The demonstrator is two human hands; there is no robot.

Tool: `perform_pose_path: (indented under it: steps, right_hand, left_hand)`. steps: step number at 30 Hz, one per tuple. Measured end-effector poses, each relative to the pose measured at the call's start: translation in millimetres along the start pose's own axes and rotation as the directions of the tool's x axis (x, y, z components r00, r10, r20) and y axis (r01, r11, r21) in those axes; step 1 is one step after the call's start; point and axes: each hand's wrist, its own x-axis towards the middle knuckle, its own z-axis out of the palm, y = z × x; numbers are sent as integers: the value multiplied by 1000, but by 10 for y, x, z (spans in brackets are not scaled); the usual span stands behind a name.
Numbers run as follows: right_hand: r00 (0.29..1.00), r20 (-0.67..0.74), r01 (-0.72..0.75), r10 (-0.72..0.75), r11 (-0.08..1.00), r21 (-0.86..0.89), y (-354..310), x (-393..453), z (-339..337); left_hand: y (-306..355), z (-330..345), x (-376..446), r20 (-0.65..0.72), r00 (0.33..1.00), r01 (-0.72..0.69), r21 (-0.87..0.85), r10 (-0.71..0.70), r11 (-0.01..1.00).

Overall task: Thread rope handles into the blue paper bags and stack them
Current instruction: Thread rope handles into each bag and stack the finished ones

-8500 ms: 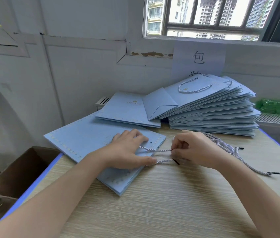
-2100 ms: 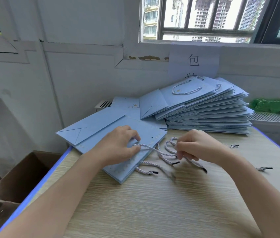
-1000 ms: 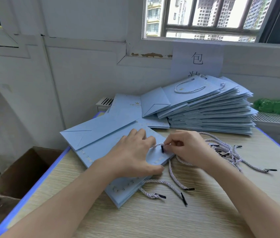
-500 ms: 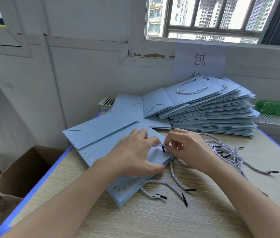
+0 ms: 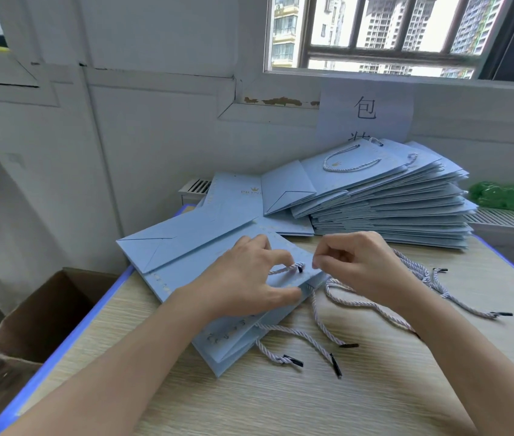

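A: What lies around the flat light-blue paper bag (image 5: pixel 217 262) under the hands?

B: Behind it rises a tall stack of folded blue paper bags (image 5: pixel 391 215), the top one carrying a looped grey-white rope handle (image 5: pixel 350 162). Between that stack and the near bag lies one more flat blue bag with a gold crown print (image 5: pixel 236 196). A white paper sign with black characters (image 5: pixel 365 111) hangs on the wall behind the stack, and a green plastic bundle (image 5: pixel 510 196) sits to the stack's right. Left of the bag, below the blue edge of the pale wood-grain table (image 5: pixel 280 404), stands an open brown cardboard box (image 5: pixel 44 316).

A: And the loose ropes?

B: Twisted grey-white ropes with black tips (image 5: pixel 321 335) trail from the bag's near edge, four black tips showing there; more ropes (image 5: pixel 431 278) lie to the right of the bag, partly hidden by the right forearm, so their count cannot be told.

A: The hands?

B: The left hand (image 5: pixel 249 278) rests on the bag, its forefinger and thumb curled toward a short rope end (image 5: pixel 290 268) that emerges from a hole. The right hand (image 5: pixel 356 265), just beside that hole, has its fingers curled and thumb and forefinger pinched together at the bag's edge; whether rope is between them cannot be told.
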Motion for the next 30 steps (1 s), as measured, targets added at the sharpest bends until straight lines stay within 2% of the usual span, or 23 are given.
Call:
perform_pose_path:
  steps: [3, 6, 8, 10, 12, 16, 18, 20, 22, 24, 27, 30]
  right_hand:
    - [991, 132, -25, 12, 995, 98, -86, -26, -26]
    - [986, 165, -71, 21, 951, 302, -87, -30, -85]
    - [975, 220, -89, 19, 946, 310, -83, -34, -112]
    - [948, 317, -70, 16, 985, 159, -87, -42, -74]
    - [939, 339, -40, 60, 997, -64, -62, -36, -17]
    - [964, 131, -154, 230, 891, -427, 85, -2, -87]
    - [957, 54, -219, 286, 830, -512, 110, -11, -143]
    - [960, 25, -236, 279, 854, -463, 93, -12, -142]
    - [973, 1, -222, 231, 940, -260, 58, 4, -88]
    - [981, 13, -191, 192, 980, -60, 7, 14, -20]
    - [984, 75, -163, 161, 986, 23, -20, 5, 128]
    - [977, 43, -212, 207, 962, 171, -3, 17, 254]
  left_hand:
    - [-36, -9, 12, 22, 1000, 16, -43, -15, 999]
    - [-65, -48, 15, -7, 999, 31, -145, -33, 989]
    - [-76, -79, 15, -20, 999, 35, -200, -40, 979]
    - [-88, -85, 14, -22, 999, 42, -216, -47, 976]
    - [-106, -74, 12, -29, 998, 51, -226, -59, 973]
    - [-129, -54, 26, -12, 996, 79, -226, -84, 971]
    - [-125, -46, 32, -2, 997, 79, -207, -81, 975]
    - [-123, -37, 37, 1, 998, 64, -197, -65, 978]
    - [-136, -27, 45, -1, 999, 48, -193, -49, 980]
    - [-146, -24, 57, -12, 999, 39, -186, -42, 982]
    - [-138, -48, 67, -32, 998, 40, -229, -49, 973]
    - [-121, -87, 53, -41, 997, 46, -281, -60, 959]
